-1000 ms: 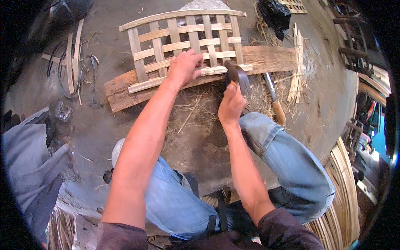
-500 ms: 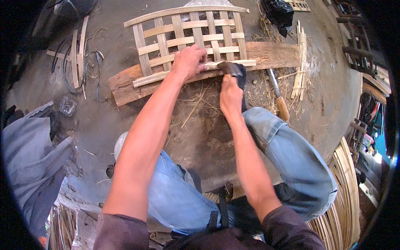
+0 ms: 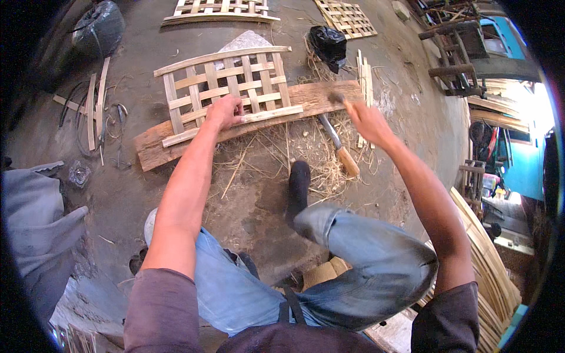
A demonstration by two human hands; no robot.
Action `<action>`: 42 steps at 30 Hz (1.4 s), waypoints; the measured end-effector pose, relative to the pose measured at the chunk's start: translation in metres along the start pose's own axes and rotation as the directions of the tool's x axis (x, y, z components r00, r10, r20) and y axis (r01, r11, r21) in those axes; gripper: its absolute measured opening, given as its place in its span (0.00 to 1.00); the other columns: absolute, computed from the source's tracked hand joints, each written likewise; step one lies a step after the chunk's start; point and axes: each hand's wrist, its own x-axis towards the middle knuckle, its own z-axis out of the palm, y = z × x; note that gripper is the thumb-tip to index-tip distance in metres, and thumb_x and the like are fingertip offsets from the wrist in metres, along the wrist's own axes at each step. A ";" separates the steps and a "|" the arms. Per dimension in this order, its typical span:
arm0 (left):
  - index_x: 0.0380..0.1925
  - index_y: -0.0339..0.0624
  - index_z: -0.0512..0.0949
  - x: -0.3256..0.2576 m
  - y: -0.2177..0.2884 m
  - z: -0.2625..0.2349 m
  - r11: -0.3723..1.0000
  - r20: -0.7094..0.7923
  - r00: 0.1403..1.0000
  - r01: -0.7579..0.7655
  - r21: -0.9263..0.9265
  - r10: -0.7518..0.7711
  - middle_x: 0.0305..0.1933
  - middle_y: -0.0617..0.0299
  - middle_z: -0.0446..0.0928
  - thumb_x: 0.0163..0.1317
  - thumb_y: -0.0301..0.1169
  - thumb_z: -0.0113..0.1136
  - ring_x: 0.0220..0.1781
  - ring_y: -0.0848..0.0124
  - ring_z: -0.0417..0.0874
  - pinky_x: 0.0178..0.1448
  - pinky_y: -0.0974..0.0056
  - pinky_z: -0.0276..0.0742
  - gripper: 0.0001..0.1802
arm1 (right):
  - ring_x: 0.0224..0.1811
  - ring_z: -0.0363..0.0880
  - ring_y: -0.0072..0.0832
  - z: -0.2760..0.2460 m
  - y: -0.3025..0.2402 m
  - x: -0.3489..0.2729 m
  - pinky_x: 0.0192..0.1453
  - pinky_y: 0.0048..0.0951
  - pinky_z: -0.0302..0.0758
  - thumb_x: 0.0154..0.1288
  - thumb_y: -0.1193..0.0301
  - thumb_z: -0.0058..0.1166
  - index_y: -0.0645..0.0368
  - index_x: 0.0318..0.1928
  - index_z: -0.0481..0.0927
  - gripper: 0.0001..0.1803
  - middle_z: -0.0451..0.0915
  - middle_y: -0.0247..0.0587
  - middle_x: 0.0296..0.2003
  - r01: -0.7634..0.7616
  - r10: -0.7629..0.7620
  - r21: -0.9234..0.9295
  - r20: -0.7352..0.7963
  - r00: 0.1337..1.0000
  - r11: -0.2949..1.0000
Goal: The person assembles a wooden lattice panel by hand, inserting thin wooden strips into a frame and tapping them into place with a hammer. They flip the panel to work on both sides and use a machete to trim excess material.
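A woven lattice panel of pale wooden or bamboo strips [image 3: 238, 75] leans over a rough wooden plank [image 3: 154, 140] on the ground. My left hand [image 3: 223, 112] rests at the panel's lower edge strip, fingers curled in a pinch; anything between the fingertips is too small to make out. Raised off to the right, my right hand [image 3: 368, 122] grips the handle of a hammer [image 3: 336, 97], whose head is blurred above the plank's right end. Just below that end lies a long blade with a wooden handle [image 3: 348, 162].
A black plastic bag [image 3: 328, 47] and loose strips [image 3: 366, 82] lie right of the panel. Two more lattice panels, one at the top [image 3: 215, 8] and one farther right [image 3: 347, 17], lie beyond. Shavings litter the ground near my foot [image 3: 299, 176]. Strips and cords [image 3: 94, 112] lie left.
The hammer in my right hand has lifted away from the panel's lower strip and swung right. My left hand stays at that strip. The view has shifted, showing more at the top and right.
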 end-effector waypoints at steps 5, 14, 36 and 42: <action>0.31 0.44 0.78 0.005 0.006 0.012 0.989 -0.091 0.989 -0.127 -0.078 0.119 0.38 0.56 0.77 0.45 0.33 0.73 0.44 0.58 0.81 0.47 0.55 0.78 0.15 | 0.44 0.77 0.57 0.132 0.086 -0.095 0.47 0.52 0.73 0.74 0.58 0.45 0.63 0.43 0.75 0.18 0.78 0.61 0.35 -0.076 0.073 0.119 0.028 0.997 0.990; 0.43 0.46 0.78 -0.012 0.066 0.032 0.978 -0.331 0.921 -0.190 0.081 0.207 0.47 0.58 0.78 0.51 0.34 0.69 0.54 0.61 0.79 0.54 0.54 0.75 0.18 | 0.43 0.77 0.52 0.217 0.065 -0.126 0.47 0.45 0.74 0.64 0.69 0.57 0.62 0.43 0.76 0.12 0.77 0.53 0.38 -0.072 0.104 0.277 -0.102 0.989 0.958; 0.40 0.47 0.79 0.033 0.125 0.093 0.988 -0.491 0.860 -0.153 0.018 0.142 0.43 0.64 0.78 0.48 0.34 0.72 0.48 0.63 0.76 0.50 0.56 0.68 0.18 | 0.73 0.59 0.45 0.140 0.219 0.408 0.77 0.39 0.56 0.73 0.55 0.39 0.50 0.70 0.64 0.29 0.61 0.47 0.71 0.044 -0.101 -0.417 -0.116 0.988 0.908; 0.37 0.45 0.80 0.033 0.127 0.091 0.990 -0.483 0.871 -0.131 -0.044 0.093 0.40 0.63 0.78 0.45 0.31 0.73 0.46 0.61 0.78 0.48 0.54 0.69 0.18 | 0.75 0.55 0.44 0.150 0.216 0.427 0.79 0.40 0.52 0.74 0.52 0.36 0.52 0.72 0.61 0.31 0.58 0.47 0.73 -0.023 0.020 -0.373 -0.011 1.000 0.928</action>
